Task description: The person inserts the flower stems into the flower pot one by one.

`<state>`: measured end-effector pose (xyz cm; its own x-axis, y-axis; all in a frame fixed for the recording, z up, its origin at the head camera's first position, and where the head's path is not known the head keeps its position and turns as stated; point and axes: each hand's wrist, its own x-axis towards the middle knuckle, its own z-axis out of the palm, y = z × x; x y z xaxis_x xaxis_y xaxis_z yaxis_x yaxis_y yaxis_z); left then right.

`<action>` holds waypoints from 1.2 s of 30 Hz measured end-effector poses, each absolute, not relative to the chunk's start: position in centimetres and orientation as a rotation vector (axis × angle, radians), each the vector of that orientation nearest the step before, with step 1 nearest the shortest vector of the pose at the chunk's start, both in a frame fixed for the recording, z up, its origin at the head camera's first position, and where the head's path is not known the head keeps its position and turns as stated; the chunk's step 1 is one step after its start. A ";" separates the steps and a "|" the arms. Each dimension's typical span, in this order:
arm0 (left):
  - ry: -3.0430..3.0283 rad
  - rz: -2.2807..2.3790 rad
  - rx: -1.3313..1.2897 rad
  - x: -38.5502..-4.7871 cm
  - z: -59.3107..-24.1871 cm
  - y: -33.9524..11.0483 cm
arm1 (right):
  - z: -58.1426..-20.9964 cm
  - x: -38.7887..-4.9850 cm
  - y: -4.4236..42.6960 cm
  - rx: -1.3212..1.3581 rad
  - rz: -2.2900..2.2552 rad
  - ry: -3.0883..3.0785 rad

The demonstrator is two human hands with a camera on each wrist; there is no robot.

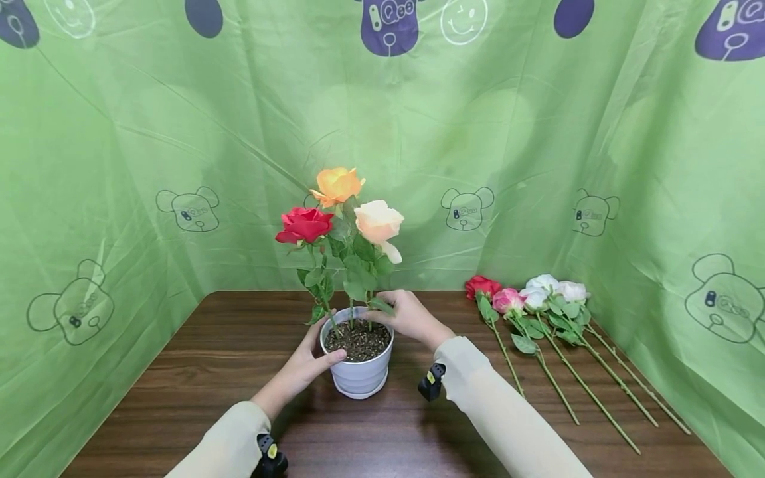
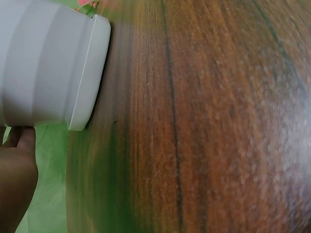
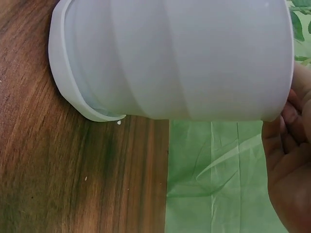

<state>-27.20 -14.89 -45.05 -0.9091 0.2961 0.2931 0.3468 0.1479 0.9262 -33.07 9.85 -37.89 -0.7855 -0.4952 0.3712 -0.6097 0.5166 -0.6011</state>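
A white ribbed flower pot [image 1: 360,377] filled with dark soil [image 1: 358,342] stands on a matching saucer. Three artificial roses rise from the soil: a red rose [image 1: 305,226], an orange rose [image 1: 337,186] and a peach rose [image 1: 379,222]. My left hand [image 1: 311,362] grips the pot's left side, its thumb over the front rim and its fingers behind the wall. At the back right, my right hand [image 1: 409,318] holds the rim, close to the peach rose's stem. Leaves partly cover its fingertips; curled fingers [image 3: 289,121] show against the pot in the right wrist view.
Several loose roses lie at the table's right, among them a red rose [image 1: 483,287], a pink rose [image 1: 508,301] and a white rose [image 1: 540,285], stems pointing forward. A green printed curtain [image 1: 418,133] surrounds the brown wooden table [image 1: 239,345].
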 end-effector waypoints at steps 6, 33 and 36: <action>-2.356 -1.915 -0.648 -27.2 -45.2 -14.9 | -37.9 -33.3 10.1 0.965 1.195 -2.640; -2.340 -1.908 -0.666 -27.2 -45.2 -14.8 | -38.0 -33.0 9.8 0.886 1.194 -2.623; -2.339 -1.918 -0.671 -27.2 -45.2 -14.9 | -38.1 -33.0 9.8 0.881 1.227 -2.622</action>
